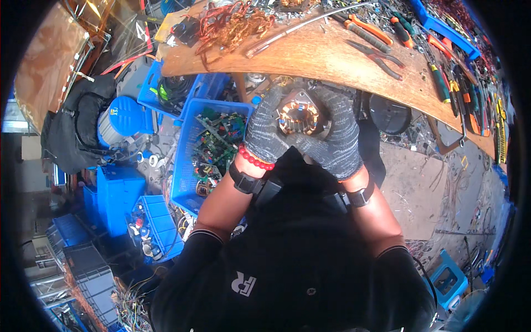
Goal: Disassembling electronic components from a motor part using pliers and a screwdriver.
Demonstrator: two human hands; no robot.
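Between my two hands is a motor stator [299, 98], a ring with copper windings, small blue pieces and a dark round opening in the middle. My left hand [265, 128], in a grey knit glove, is closed around its left side. The right side is gripped by my right hand [341, 135], gloved the same way. Both hands hold the stator in front of my body, just off the near edge of the wooden bench [298, 62]. My fingers partly cover its outer rim.
A blue crate [185, 149] of circuit boards stands left of my left hand. Copper wire [235, 27], a metal rod [310, 26] and pliers [381, 60] lie on the bench. More hand tools line its right side, near a screwdriver [440, 83]. A blue stool [447, 276] stands lower right.
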